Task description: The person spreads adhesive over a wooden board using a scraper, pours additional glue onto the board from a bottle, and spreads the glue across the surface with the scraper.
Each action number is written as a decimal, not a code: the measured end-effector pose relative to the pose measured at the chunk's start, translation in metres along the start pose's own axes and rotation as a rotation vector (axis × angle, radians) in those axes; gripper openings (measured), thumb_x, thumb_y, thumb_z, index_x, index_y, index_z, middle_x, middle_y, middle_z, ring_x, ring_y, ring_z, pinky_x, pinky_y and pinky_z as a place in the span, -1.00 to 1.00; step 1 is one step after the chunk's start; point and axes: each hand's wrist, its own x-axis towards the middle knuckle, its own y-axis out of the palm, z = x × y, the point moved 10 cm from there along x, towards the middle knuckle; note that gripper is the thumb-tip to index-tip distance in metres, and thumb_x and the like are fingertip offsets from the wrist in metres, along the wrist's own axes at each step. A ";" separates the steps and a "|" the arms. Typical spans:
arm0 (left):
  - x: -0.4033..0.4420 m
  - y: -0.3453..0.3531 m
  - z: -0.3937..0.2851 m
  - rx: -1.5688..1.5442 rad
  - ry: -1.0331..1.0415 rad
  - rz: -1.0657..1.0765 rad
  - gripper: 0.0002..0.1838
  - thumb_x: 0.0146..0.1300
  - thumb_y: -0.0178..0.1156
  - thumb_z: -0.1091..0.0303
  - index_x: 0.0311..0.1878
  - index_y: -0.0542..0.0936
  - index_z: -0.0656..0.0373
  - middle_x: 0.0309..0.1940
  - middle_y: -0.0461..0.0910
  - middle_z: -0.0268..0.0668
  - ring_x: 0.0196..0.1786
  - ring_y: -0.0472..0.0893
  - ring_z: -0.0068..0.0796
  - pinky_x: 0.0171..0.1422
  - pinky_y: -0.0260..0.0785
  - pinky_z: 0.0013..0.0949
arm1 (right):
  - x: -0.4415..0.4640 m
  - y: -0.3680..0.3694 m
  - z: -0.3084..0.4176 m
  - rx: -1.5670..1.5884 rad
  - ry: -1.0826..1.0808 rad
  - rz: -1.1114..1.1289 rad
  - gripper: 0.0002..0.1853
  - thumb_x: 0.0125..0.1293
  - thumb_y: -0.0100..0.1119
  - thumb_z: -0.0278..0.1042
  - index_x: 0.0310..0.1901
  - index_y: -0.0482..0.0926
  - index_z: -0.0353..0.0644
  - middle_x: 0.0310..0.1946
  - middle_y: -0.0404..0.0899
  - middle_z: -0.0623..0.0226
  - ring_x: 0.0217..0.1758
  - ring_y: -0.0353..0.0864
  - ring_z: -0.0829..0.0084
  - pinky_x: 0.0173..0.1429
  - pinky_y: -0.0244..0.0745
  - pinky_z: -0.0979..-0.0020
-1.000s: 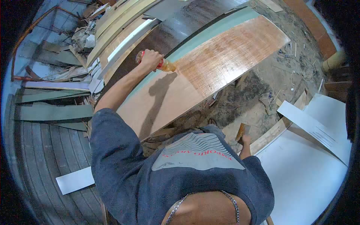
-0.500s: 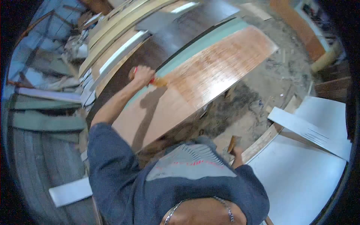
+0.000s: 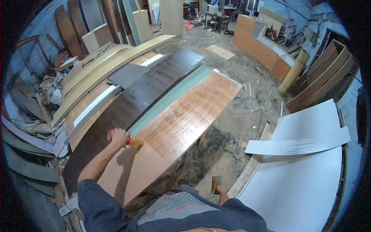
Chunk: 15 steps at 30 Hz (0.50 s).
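Note:
My left hand [image 3: 120,138] is closed around a red-and-amber bottle-like thing [image 3: 135,142], whose exact kind I cannot make out. Its amber end is over the long board [image 3: 131,170], at the border between the glossy, streaked coating and the bare pinkish part; whether it touches is unclear. The hand's dark shadow falls across the bare part. Low on the right, beside my body, my right hand [image 3: 222,189] grips a flat brown scraper [image 3: 216,184] away from the board. A pale green panel [image 3: 170,101] shows along the board's far edge.
Beyond the green strip lies a dark brown panel [image 3: 135,94], then curved yellowish strips [image 3: 112,65]. White sheets [image 3: 297,181] lie at right, with a narrow white strip [image 3: 297,142] across them. Scraps litter the floor [image 3: 255,100]. A brown shelf unit [image 3: 324,77] stands far right.
My view has tilted up, showing more of the room and shifting the board lower and left in the picture. Both hands keep their holds; the left stays near the coating's border.

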 end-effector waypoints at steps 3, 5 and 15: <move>0.008 0.009 0.009 -0.082 -0.026 -0.066 -0.40 -0.23 0.60 0.05 -0.03 0.68 -0.03 -0.19 0.72 -0.24 -0.04 0.70 -0.19 -0.02 0.48 -0.07 | 0.016 0.013 -0.004 -0.042 -0.122 0.030 -0.52 0.15 0.24 -0.10 -0.03 0.66 -0.34 -0.09 0.70 -0.13 0.06 0.70 -0.05 0.07 0.57 0.11; 0.021 0.035 0.013 -0.105 -0.019 -0.076 -0.65 -0.02 0.40 0.13 -0.12 0.69 -0.03 -0.24 0.68 -0.21 -0.09 0.69 -0.20 -0.12 0.49 -0.08 | 0.001 0.000 -0.001 0.108 -0.155 -0.031 -0.54 0.18 0.18 -0.16 0.00 0.64 -0.35 -0.08 0.70 -0.12 0.03 0.70 -0.03 0.06 0.55 0.09; -0.014 0.005 0.012 -0.064 -0.047 -0.154 -0.59 -0.26 0.59 0.15 -0.26 0.74 0.02 -0.36 0.75 -0.23 -0.21 0.76 -0.23 -0.26 0.54 -0.17 | 0.026 0.016 -0.012 -0.208 -0.035 0.085 -0.41 0.20 0.15 0.09 0.00 0.67 -0.34 -0.05 0.67 -0.21 0.13 0.65 -0.09 0.21 0.50 0.02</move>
